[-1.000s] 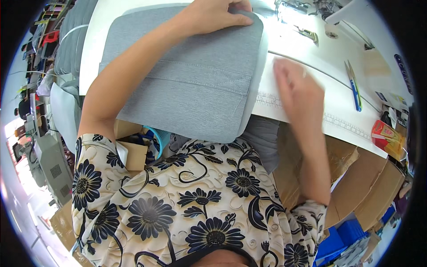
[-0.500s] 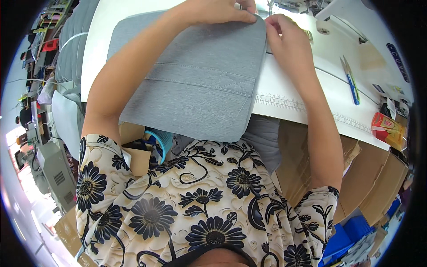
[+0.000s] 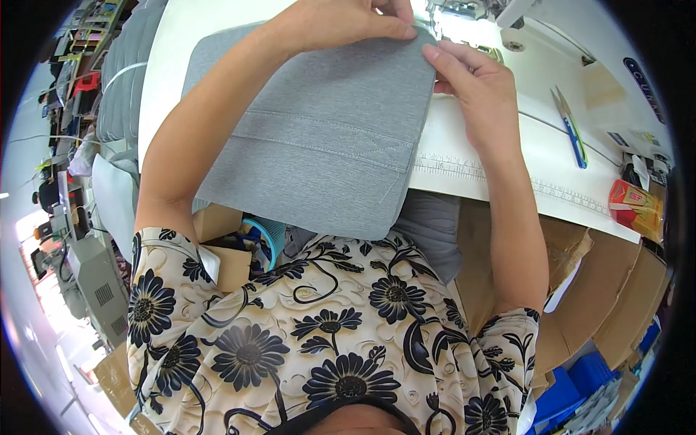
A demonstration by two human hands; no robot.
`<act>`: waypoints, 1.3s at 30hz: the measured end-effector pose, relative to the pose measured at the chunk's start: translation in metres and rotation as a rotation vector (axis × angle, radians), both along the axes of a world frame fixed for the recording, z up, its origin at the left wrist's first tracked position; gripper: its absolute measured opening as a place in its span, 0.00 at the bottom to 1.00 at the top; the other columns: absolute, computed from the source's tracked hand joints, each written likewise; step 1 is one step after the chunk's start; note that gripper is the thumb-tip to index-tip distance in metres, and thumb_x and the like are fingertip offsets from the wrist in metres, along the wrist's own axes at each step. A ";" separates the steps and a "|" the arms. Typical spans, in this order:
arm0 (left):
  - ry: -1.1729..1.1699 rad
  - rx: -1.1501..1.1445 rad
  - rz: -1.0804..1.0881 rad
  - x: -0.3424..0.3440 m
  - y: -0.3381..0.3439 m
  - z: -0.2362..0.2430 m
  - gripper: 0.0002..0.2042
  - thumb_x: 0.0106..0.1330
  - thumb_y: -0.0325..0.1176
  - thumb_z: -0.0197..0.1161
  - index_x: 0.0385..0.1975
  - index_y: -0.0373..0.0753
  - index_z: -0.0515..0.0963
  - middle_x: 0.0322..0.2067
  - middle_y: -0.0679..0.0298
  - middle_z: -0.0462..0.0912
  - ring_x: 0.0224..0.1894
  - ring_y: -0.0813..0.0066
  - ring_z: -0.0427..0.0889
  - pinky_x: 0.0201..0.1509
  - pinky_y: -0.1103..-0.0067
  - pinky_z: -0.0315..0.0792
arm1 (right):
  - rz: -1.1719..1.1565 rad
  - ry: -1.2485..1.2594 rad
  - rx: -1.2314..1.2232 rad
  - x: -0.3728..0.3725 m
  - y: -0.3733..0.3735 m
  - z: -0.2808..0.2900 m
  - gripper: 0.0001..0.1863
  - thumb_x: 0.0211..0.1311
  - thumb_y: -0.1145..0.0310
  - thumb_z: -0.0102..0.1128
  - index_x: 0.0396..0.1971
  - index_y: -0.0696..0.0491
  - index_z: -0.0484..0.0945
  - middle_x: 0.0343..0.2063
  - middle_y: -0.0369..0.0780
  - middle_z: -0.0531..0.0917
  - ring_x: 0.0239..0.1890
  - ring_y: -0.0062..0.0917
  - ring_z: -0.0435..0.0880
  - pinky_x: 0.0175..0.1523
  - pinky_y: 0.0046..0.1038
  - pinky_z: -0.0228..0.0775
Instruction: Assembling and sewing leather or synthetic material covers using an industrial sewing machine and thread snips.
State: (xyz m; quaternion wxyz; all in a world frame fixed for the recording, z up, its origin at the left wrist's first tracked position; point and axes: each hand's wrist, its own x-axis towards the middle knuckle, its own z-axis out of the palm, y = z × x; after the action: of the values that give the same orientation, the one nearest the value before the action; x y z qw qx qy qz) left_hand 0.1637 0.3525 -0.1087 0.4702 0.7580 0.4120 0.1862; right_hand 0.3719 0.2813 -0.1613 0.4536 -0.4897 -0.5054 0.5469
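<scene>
A grey fabric panel (image 3: 326,109), rounded at its corners and crossed by a stitched band, lies flat over the white sewing table (image 3: 464,134) and overhangs its near edge. At the panel's far right corner my left hand (image 3: 355,23) pinches the edge, thumb on top and fingers partly out of view. My right hand (image 3: 478,87) grips the right edge just below that corner, its thumb resting on the cloth. Just beyond both hands is the metal presser area of a sewing machine (image 3: 464,10), cut off by the top rim.
Scissors with blue handles (image 3: 574,138) lie on the right of the table. A printed ruler strip (image 3: 544,187) follows the near edge, with a red box (image 3: 632,203) at its right end. Grey piled pieces (image 3: 127,80) stand at left; cardboard (image 3: 587,290) lies below.
My right hand has turned and slid slightly nearer along the edge, its thumb now over the cloth. The panel has shifted slightly toward me. My left hand stays at the corner.
</scene>
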 end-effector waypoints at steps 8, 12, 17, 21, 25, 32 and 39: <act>-0.085 0.074 0.001 0.002 -0.005 0.005 0.09 0.63 0.30 0.66 0.39 0.33 0.82 0.30 0.67 0.82 0.33 0.82 0.77 0.41 0.83 0.72 | -0.011 -0.018 -0.006 -0.005 -0.001 0.004 0.18 0.62 0.57 0.68 0.38 0.60 0.86 0.30 0.38 0.86 0.33 0.17 0.84 0.40 0.20 0.77; -0.077 0.017 -0.046 -0.003 -0.001 0.000 0.10 0.64 0.32 0.67 0.41 0.34 0.83 0.34 0.66 0.85 0.36 0.81 0.78 0.45 0.82 0.72 | 0.017 -0.091 -0.047 -0.003 0.001 0.003 0.16 0.63 0.59 0.67 0.40 0.58 0.85 0.34 0.39 0.87 0.32 0.21 0.85 0.40 0.22 0.78; 0.003 -0.019 -0.011 -0.007 0.005 -0.002 0.08 0.65 0.32 0.66 0.39 0.35 0.84 0.33 0.68 0.85 0.36 0.82 0.78 0.44 0.83 0.72 | -0.025 -0.788 0.879 0.014 -0.002 -0.003 0.17 0.59 0.68 0.64 0.49 0.50 0.81 0.48 0.39 0.85 0.47 0.32 0.84 0.49 0.30 0.78; -0.023 0.027 -0.012 -0.009 0.016 -0.015 0.07 0.65 0.31 0.66 0.37 0.35 0.85 0.31 0.67 0.85 0.34 0.80 0.79 0.42 0.81 0.73 | 0.238 -0.935 1.288 0.016 0.000 0.000 0.16 0.49 0.75 0.61 0.41 0.55 0.81 0.47 0.39 0.84 0.52 0.31 0.82 0.54 0.34 0.76; 0.216 0.496 0.013 0.003 0.006 -0.014 0.08 0.60 0.29 0.66 0.34 0.32 0.85 0.29 0.56 0.87 0.31 0.66 0.84 0.40 0.75 0.76 | 0.324 -0.891 1.316 0.015 -0.001 -0.001 0.13 0.49 0.74 0.61 0.37 0.58 0.81 0.44 0.39 0.84 0.50 0.32 0.83 0.55 0.34 0.77; 0.152 0.510 0.126 0.011 -0.004 -0.024 0.07 0.56 0.29 0.66 0.31 0.31 0.84 0.29 0.51 0.86 0.32 0.59 0.85 0.40 0.71 0.77 | 0.400 -0.991 1.295 0.011 -0.003 -0.002 0.10 0.51 0.74 0.59 0.34 0.59 0.80 0.42 0.42 0.85 0.49 0.32 0.84 0.56 0.32 0.76; 0.143 0.618 0.201 0.017 -0.062 -0.023 0.07 0.55 0.28 0.65 0.28 0.30 0.82 0.27 0.49 0.84 0.31 0.55 0.84 0.38 0.69 0.77 | 0.372 -1.027 1.318 0.015 -0.066 0.004 0.10 0.52 0.74 0.59 0.35 0.59 0.80 0.43 0.42 0.85 0.50 0.32 0.84 0.55 0.32 0.76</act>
State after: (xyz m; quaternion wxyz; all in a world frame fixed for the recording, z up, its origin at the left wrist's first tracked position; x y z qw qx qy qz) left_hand 0.1810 0.2901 -0.1315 0.1671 0.8314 0.4410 0.2940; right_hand 0.3870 0.2155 -0.1577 0.2634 -0.2220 -0.9352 -0.0826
